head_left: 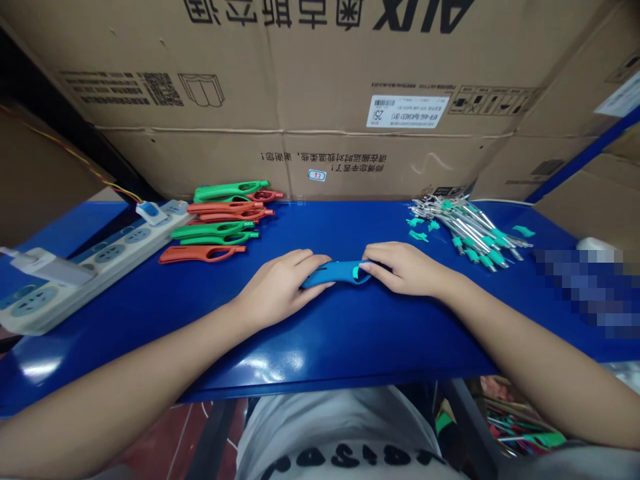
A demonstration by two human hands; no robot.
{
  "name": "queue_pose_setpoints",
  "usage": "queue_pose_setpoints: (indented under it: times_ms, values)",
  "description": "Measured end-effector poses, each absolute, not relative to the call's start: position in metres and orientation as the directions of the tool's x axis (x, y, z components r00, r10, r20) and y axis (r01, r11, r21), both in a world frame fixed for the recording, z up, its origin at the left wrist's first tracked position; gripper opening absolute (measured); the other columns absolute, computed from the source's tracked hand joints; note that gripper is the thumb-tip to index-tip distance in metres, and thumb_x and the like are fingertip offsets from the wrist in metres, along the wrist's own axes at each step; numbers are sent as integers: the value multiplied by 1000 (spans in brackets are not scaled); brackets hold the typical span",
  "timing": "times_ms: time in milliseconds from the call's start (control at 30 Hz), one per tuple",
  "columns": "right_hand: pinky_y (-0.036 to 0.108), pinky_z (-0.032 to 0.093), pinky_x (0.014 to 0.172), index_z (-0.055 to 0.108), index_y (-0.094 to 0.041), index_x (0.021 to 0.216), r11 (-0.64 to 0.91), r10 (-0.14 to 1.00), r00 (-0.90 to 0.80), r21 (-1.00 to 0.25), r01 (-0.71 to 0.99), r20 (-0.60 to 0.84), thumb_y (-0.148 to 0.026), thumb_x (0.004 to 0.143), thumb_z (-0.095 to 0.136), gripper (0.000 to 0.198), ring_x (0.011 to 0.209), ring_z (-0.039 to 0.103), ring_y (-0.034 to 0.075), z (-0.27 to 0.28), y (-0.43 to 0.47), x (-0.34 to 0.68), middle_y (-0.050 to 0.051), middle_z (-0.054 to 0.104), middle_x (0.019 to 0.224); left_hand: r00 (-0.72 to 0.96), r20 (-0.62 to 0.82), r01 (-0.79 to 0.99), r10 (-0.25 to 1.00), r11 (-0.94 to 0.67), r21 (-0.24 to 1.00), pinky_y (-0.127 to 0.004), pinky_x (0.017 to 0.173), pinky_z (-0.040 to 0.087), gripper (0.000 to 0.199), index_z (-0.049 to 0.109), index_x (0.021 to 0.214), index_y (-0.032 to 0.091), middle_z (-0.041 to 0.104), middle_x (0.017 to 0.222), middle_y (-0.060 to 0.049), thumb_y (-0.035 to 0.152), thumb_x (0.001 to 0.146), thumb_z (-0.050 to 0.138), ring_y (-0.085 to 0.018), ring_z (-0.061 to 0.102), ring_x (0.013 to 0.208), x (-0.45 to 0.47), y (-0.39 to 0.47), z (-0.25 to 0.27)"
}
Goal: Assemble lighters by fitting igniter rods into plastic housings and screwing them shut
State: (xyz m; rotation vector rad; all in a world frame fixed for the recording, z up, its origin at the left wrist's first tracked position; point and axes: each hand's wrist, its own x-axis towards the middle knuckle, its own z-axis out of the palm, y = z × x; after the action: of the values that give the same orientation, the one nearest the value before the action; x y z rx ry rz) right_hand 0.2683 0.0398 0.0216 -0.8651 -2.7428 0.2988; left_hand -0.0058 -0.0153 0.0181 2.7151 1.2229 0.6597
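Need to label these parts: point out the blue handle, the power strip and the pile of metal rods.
blue handle (334, 273), head view, middle of its body
power strip (100, 260), head view, top face
metal rods (467, 230), head view, middle of the pile

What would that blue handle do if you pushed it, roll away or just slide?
The blue handle looks flat and long, lying on its side, so it would probably slide, not roll. The table is glossy, so it may slip easily. It seems to be stiff moulded plastic, likely light; the left hand and right hand pin it at both ends.
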Motion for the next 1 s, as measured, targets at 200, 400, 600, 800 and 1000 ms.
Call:
queue_pose_setpoints:
  times_ms: [200,400,600,800,1000]
  values:
    - [41,46,101,60,-22,130,890,443,-816,-295,349,372,-35,101,53,33,118,63,23,18,42,268,10,70,126,583,328,695,744,-665,274,-30,76,51,35,71,107,18,69,91,-6,46,102,51,-20,66,86,-6,-14,19]
    - [36,53,85,68,-18,109,926,376,-736,-206,315,563,-23,100,54,17,94,71,20,14,37,259,9,77,101,585,289,673,757,-653,348,-29,77,51,33,71,110,19,71,94,-5,44,101,53,-20,66,89,-5,-13,18]
    - [36,54,79,69,-17,105,940,306,-748,-60,337,589,-24,100,54,17,87,72,20,14,32,257,9,78,97,571,251,720,782,-624,305,-31,77,52,28,69,113,19,70,97,-5,39,102,52,-21,67,89,1,-23,20]
    - [35,52,84,69,-18,111,956,230,-809,31,293,541,-27,102,51,22,94,71,20,17,30,251,8,78,104,590,242,729,770,-637,251,-34,83,55,31,64,121,19,68,105,-7,37,105,45,-22,67,94,9,-31,18]
    - [51,41,104,61,-21,133,842,505,-776,-16,540,379,-42,94,63,44,121,59,31,28,50,280,14,67,131,531,319,791,785,-595,147,-39,86,54,32,63,123,18,68,109,-9,35,105,43,-26,63,100,-1,-21,18]
